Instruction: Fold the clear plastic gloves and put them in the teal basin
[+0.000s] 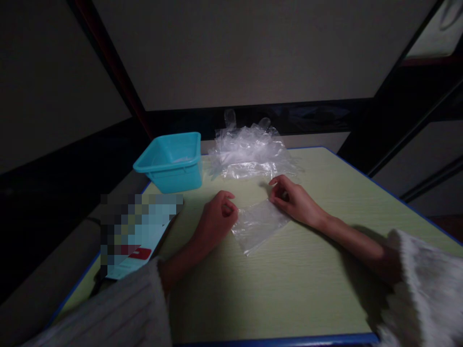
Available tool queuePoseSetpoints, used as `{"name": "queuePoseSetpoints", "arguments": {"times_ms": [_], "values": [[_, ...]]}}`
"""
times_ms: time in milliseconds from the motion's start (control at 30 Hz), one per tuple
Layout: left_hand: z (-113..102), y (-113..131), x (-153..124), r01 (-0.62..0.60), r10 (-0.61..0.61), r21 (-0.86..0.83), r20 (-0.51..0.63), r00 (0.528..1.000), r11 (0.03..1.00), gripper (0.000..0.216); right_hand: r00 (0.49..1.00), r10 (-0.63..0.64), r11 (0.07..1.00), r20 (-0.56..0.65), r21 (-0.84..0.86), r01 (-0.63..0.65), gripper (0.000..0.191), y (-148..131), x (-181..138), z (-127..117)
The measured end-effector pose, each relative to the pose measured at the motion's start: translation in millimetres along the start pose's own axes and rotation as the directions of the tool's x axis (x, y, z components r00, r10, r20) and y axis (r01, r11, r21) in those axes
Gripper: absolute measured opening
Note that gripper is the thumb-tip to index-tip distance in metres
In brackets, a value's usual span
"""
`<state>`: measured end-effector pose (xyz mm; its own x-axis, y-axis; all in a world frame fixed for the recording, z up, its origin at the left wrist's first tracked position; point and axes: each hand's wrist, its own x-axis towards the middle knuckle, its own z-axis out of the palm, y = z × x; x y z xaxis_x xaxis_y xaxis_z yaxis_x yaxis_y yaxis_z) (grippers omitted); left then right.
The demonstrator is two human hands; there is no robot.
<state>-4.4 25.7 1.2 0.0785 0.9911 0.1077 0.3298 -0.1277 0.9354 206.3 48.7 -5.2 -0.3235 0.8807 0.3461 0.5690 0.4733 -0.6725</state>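
A flat, see-through piece of plastic film [258, 224], roughly four-sided, lies on the table between my hands. Whether it is a bag or a folded glove I cannot tell. My left hand [219, 214] is closed in a pinch at its upper left corner. At the upper right corner, my right hand [294, 200] pinches the film with thumb and curled fingers, its index finger held a little apart. Beyond both hands rests a loose heap of clear plastic pieces [249, 149], some with rounded, finger-like ends sticking up.
A turquoise plastic basket [177, 178] stands at the back left, with something pale inside. In front of it a phone [139, 255] with a lit, partly blurred screen leans at the table's left side. The pale table [275, 299] has a blue edge; dark-trimmed panels rise behind it.
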Motion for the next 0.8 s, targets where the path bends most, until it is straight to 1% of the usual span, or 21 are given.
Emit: {"name": "queuePoseSetpoints", "arguments": {"times_ms": [100, 200, 300, 367, 433, 500, 600, 667, 733, 800], "values": [[0, 0, 0, -0.001, 0.001, 0.001, -0.001, 1.000, 1.000, 0.024, 0.999, -0.048, 0.980, -0.007, -0.194, 0.045, 0.019, -1, -3, 1], [-1, -1, -1, -0.005, 0.005, -0.002, 0.000, 1.000, 1.000, 0.024, 0.995, -0.099, 0.931, 0.031, -0.350, 0.103, 0.017, -2, -4, 1], [-1, 0, -2, -0.014, 0.014, -0.008, 0.003, 1.000, 1.000, 0.024, 0.988, -0.130, 0.878, 0.083, -0.454, 0.154, 0.017, -4, -4, -1], [-1, 0, -2, -0.018, 0.018, -0.010, -0.001, 1.000, 1.000, 0.024, 0.983, -0.152, 0.854, 0.104, -0.487, 0.184, 0.017, -6, -4, -3], [-1, 0, -2, -0.022, 0.022, -0.012, -0.006, 1.000, 1.000, 0.023, 0.980, -0.174, 0.859, 0.092, -0.473, 0.197, 0.018, -9, -4, -6], [0, 0, -2, -0.027, 0.027, -0.012, -0.010, 1.000, 1.000, 0.023, 0.979, -0.195, 0.885, 0.063, -0.420, 0.203, 0.020, -13, -5, -7], [-1, -3, -2, -0.042, 0.042, -0.014, -0.016, 0.999, 0.999, 0.022, 0.973, -0.222, 0.921, 0.060, -0.314, 0.230, 0.032, -22, -11, -6], [-2, -3, -1, -0.054, 0.054, -0.013, -0.026, 0.998, 0.998, 0.022, 0.969, -0.227, 0.936, 0.094, -0.254, 0.244, 0.039, -29, -16, -3], [-3, -3, -2, -0.073, 0.073, 0.000, -0.057, 0.996, 0.997, 0.020, 0.960, -0.223, 0.936, 0.171, -0.236, 0.260, 0.044, -34, -20, 0], [-5, -1, -2, -0.107, 0.110, 0.034, -0.109, 0.988, 0.994, 0.017, 0.939, -0.225, 0.926, 0.260, -0.244, 0.289, 0.048, -36, -23, 3]]}}
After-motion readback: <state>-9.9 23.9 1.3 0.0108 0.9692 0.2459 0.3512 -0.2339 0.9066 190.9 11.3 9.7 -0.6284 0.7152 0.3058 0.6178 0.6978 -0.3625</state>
